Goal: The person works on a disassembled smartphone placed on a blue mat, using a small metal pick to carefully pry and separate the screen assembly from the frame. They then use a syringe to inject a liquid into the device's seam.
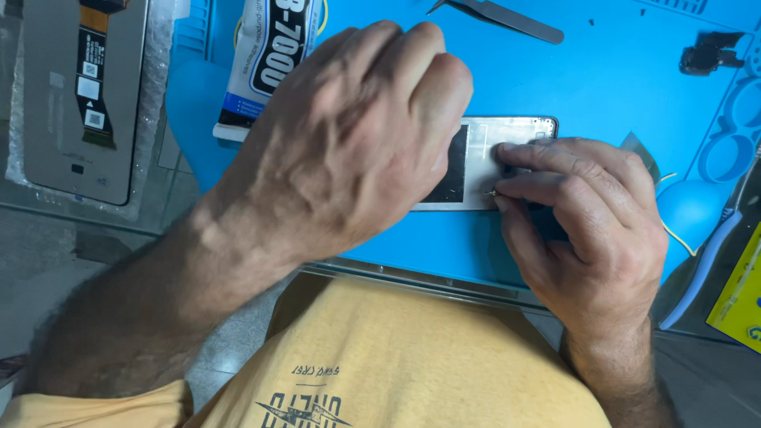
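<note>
A silver phone frame lies on the blue work mat. My left hand rests over the frame's left part with fingers curled, hiding most of it. My right hand presses its fingertips on the frame's right end, pinching a tiny metal part against it. What the left hand holds under its fingers is hidden.
A glue tube lies at the mat's top left, metal tweezers at the top. A small black part sits top right. A phone screen panel with a flex cable rests on bubble wrap at left. A yellow package is at right.
</note>
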